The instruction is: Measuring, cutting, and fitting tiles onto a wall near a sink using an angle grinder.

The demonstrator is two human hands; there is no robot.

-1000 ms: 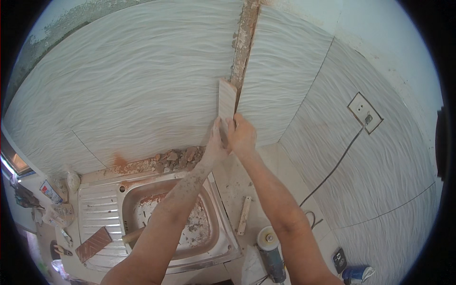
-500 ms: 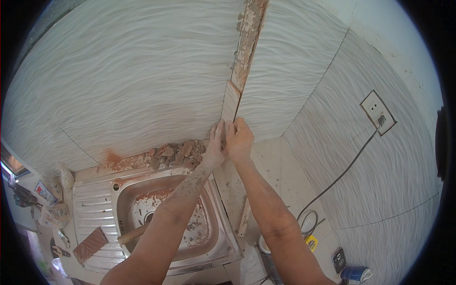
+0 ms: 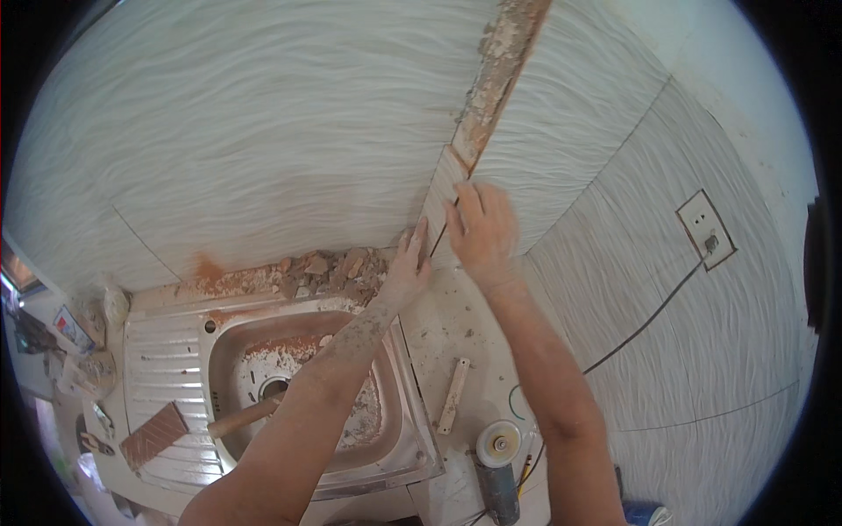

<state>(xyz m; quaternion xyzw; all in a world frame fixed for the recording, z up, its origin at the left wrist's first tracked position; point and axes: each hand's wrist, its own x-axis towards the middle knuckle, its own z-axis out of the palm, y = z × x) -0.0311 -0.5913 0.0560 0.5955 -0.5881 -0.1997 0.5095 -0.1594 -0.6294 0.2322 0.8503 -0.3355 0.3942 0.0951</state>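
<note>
The fingers of your left hand are straight and close together, laid at the lower part of the tile strip and not closed around it. Your right hand is between four and five o'clock from the strip, with a narrow opening between thumb and forefinger; it is blurred, so I cannot tell whether it touches the edge.

The largest thing is the wall of pale wavy tiles. Then comes the bench, and in it the steel sink, at seven o'clock from the strip. Smaller is the bare channel, rough inside, which runs from the strip toward one o'clock.

The strip sits in the low end of this channel, and in your view it leans from seven to one o'clock. I judge it light and stiff, but brittle: being so narrow, it may crack if you twist it or knock a corner. Its face may be slippery if dusty. You would better hold it by both long edges, near the middle, with even pressure.

The smallest is the thin dark gap along its right edge, which looks too tight for a fingertip.
</note>
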